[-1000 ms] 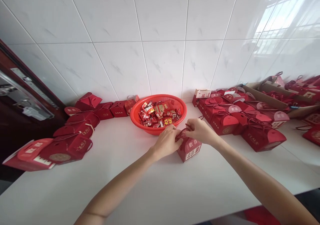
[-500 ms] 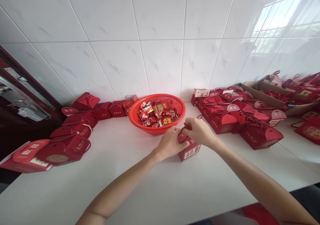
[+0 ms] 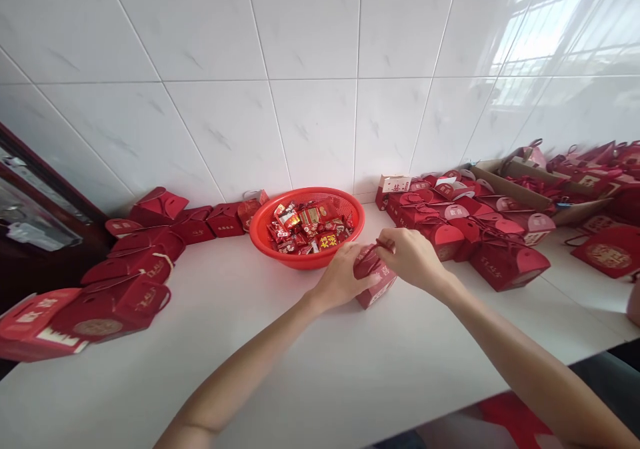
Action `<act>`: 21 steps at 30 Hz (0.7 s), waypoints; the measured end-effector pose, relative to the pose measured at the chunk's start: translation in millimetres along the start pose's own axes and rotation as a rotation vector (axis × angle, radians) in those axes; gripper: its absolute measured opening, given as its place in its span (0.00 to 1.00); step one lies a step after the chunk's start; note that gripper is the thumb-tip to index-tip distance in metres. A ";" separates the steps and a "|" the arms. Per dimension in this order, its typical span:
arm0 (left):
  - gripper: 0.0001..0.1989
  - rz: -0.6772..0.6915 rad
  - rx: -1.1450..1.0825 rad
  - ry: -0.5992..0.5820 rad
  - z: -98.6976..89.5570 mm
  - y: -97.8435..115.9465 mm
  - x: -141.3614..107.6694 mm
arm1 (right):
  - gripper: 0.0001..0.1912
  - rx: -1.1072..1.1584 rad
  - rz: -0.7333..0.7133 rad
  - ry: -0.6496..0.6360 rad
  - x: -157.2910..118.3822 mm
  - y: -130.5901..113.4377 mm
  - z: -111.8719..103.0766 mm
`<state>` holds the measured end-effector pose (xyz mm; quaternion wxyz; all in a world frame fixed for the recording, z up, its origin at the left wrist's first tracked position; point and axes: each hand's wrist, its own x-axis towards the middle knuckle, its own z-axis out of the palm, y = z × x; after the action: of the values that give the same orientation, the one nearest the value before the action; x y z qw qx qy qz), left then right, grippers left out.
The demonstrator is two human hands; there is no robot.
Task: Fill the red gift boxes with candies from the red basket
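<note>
A small red gift box (image 3: 379,288) with pale printed characters stands on the white table, just in front of the red plastic basket (image 3: 256,241) of wrapped candies (image 3: 311,225). My left hand (image 3: 342,278) grips it from the left, thumb across the near side and fingers behind. On its right, my right hand (image 3: 416,257) is closed in a pinch at the top, on the box's dark red cord (image 3: 384,242). The fingers partly hide the cord and the lid.
Several red gift boxes (image 3: 113,309) line the table's left side; more boxes (image 3: 507,262) cluster at the right. Beyond them lies an open cardboard box (image 3: 525,192) with red items. A tiled wall (image 3: 315,129) rises behind. Someone's skin (image 3: 634,306) shows at the right edge.
The gift box has turned between my hands, its white-patterned end now facing less toward me. My right hand has moved slightly right with the cord. The view has shifted a little right.
</note>
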<state>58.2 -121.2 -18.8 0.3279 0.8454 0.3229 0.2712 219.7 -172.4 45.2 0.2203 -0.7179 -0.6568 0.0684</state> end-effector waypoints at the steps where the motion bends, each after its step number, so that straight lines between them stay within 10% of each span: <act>1: 0.28 -0.005 -0.018 0.009 1.2 2.2 -1.3 | 0.09 -0.008 0.011 0.013 -1.6 1.4 -5.3; 5: 0.40 0.009 -0.100 -0.002 2.1 6.1 -10.0 | 0.08 -0.027 0.076 0.095 -7.3 19.0 -29.9; 10: 0.11 0.094 -0.175 0.066 3.6 -7.0 -18.7 | 0.07 0.024 0.158 0.183 -18.3 60.7 -61.9; 13: 0.17 0.002 -0.208 -0.040 11.6 -21.1 -26.7 | 0.08 0.072 0.275 0.241 -30.4 79.9 -90.0; 21: 0.18 -0.191 -0.368 -0.289 44.7 -56.0 -57.0 | 0.16 -0.163 0.587 0.805 -46.5 144.8 -183.6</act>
<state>30.8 -147.2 -102.2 0.5430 0.7673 0.2962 0.1695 417.1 -265.0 141.5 0.3709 -0.8567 -0.2933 -0.2061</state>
